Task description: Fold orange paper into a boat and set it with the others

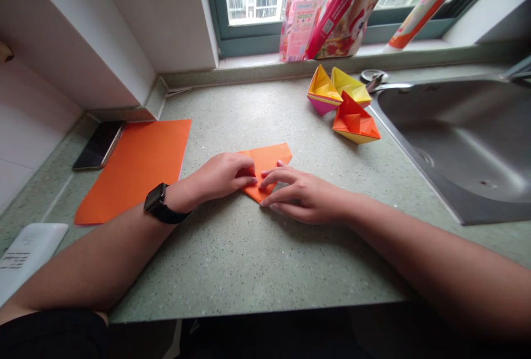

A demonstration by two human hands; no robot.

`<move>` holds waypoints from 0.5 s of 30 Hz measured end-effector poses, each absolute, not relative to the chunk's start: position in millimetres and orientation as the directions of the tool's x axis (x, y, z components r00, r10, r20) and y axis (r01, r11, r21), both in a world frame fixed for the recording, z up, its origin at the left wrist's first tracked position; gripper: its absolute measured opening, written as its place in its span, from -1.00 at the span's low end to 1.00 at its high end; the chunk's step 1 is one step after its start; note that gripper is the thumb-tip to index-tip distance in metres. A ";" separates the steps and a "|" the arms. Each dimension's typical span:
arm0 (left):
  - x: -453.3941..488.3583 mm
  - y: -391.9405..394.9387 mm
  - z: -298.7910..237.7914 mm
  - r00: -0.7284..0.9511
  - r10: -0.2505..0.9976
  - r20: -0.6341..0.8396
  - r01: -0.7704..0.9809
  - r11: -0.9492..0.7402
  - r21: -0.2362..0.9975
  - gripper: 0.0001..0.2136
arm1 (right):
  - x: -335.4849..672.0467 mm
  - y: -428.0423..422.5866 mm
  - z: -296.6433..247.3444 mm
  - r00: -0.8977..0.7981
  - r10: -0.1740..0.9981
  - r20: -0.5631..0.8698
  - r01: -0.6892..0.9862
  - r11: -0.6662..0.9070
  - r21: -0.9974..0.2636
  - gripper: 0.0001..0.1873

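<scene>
A partly folded orange paper [269,161] lies flat on the speckled green counter [232,248]. My left hand [222,175], with a black watch on its wrist, rests on the paper's left part, fingers curled and pressing down. My right hand [301,196] lies over the paper's lower right corner, fingers stretched flat and pointing left, their tips on the paper. The two hands nearly meet at the paper's middle. The paper's lower edge is hidden under them.
A stack of orange sheets [136,168] lies at the left, a dark phone [99,145] beside it. Three folded paper boats [344,104] stand near the steel sink [464,138]. Pink bottles and a pouch [327,10] line the window sill. A white device [25,254] sits at the near left.
</scene>
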State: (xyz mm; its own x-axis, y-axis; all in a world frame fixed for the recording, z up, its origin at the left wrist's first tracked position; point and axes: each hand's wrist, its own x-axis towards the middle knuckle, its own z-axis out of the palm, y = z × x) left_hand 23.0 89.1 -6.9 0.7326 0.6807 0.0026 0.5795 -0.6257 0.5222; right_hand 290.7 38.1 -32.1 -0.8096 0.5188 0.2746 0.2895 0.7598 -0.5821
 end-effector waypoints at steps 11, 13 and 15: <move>22.2 88.6 -7.7 0.733 0.680 0.010 0.573 -0.625 0.529 -0.86 | 288.0 36.2 -33.9 -0.805 0.511 0.301 0.310 0.795 -0.521 -0.69; 21.6 88.6 -8.2 0.733 0.680 0.015 0.571 -0.627 0.530 -0.87 | 288.0 36.2 -33.6 -0.809 0.503 0.306 0.305 0.802 -0.513 -0.68; 21.2 88.5 -8.4 0.733 0.680 0.013 0.570 -0.625 0.534 -0.88 | 288.7 36.5 -33.2 -0.812 0.493 0.311 0.295 0.808 -0.510 -0.68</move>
State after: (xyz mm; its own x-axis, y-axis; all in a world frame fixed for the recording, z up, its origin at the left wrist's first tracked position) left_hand 21.2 88.5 -8.4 0.7331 0.6800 0.0127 0.5701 -0.6246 0.5337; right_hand 288.7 36.5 -33.2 -0.8124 0.4931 0.3112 0.2949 0.8079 -0.5103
